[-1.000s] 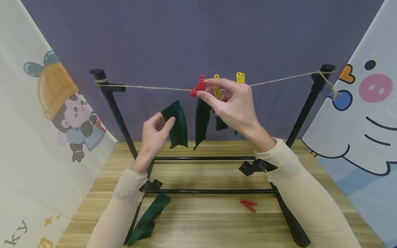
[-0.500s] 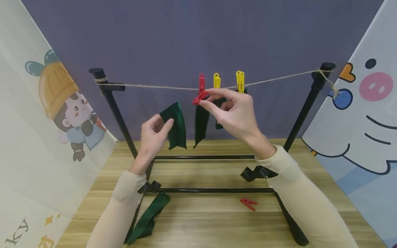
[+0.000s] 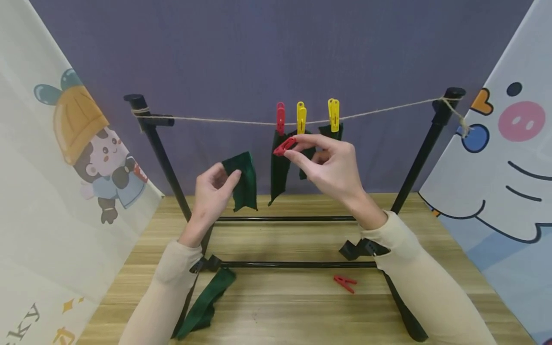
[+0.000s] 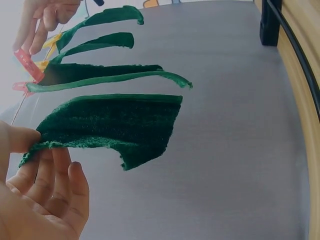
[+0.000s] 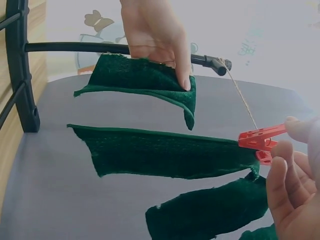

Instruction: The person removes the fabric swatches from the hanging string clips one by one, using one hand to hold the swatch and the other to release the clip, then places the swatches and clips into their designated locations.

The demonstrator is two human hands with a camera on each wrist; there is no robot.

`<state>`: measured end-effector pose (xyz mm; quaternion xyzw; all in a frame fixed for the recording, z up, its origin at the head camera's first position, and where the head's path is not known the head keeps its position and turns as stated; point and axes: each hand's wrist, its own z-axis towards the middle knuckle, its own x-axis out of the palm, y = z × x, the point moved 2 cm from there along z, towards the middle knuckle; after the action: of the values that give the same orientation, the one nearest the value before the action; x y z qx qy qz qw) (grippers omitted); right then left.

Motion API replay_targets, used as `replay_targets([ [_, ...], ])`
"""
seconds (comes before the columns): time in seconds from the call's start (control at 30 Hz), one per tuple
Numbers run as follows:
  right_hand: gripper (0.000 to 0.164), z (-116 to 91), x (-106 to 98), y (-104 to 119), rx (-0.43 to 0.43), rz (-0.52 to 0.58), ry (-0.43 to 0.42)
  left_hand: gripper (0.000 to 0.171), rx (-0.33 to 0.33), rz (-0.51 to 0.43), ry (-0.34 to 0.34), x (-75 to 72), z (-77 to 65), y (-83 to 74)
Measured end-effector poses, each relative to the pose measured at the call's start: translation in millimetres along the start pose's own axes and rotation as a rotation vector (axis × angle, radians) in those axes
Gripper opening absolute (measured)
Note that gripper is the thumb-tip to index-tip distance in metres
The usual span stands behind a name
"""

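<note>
My left hand (image 3: 211, 196) pinches a small green cloth (image 3: 247, 184) by its upper left corner, below the twine line (image 3: 215, 120). Between thumb and fingertips, my right hand (image 3: 338, 165) holds a red clothespin (image 3: 284, 146), just in front of a hanging green cloth (image 3: 279, 172). A second red clothespin (image 3: 281, 117) grips that cloth on the line. To its right, two yellow clothespins (image 3: 334, 115) hold more green cloths, partly hidden behind my right hand. In the right wrist view the held clothespin (image 5: 260, 137) overlaps the hanging cloth's top edge.
A black rack (image 3: 159, 158) carries the twine between two posts, with crossbars (image 3: 297, 264) low over the wooden table (image 3: 280, 306). Another green cloth (image 3: 207, 304) lies at the front left. A loose red clothespin (image 3: 345, 283) lies at the front right. Printed cloth panels stand on both sides.
My right hand has come down from the line with its red clothespin, uncovering the hung red clothespin. My left hand has dropped slightly with its cloth.
</note>
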<state>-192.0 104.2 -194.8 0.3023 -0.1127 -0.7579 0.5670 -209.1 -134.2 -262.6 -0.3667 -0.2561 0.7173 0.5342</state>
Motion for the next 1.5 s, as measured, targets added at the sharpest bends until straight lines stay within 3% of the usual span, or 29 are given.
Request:
replay_targets([
  [0.4, 0.025, -13, -1, -13, 0.033, 0.010, 0.016, 0.022, -0.029, 0.017, 0.023, -1.8, -5.6, 2.0],
  [0.7, 0.026, -22, 1, -19, 0.053, -0.007, 0.024, 0.029, -0.042, 0.015, 0.035, -1.3, -11.2, 8.1],
  [0.93, 0.027, -26, -1, -21, 0.039, -0.013, 0.017, 0.019, -0.049, -0.007, 0.060, 1.0, -11.3, 9.9],
  [1.5, 0.026, -40, -1, -29, 0.067, -0.012, 0.020, 0.031, -0.035, 0.031, 0.044, -0.3, -18.4, 13.4],
])
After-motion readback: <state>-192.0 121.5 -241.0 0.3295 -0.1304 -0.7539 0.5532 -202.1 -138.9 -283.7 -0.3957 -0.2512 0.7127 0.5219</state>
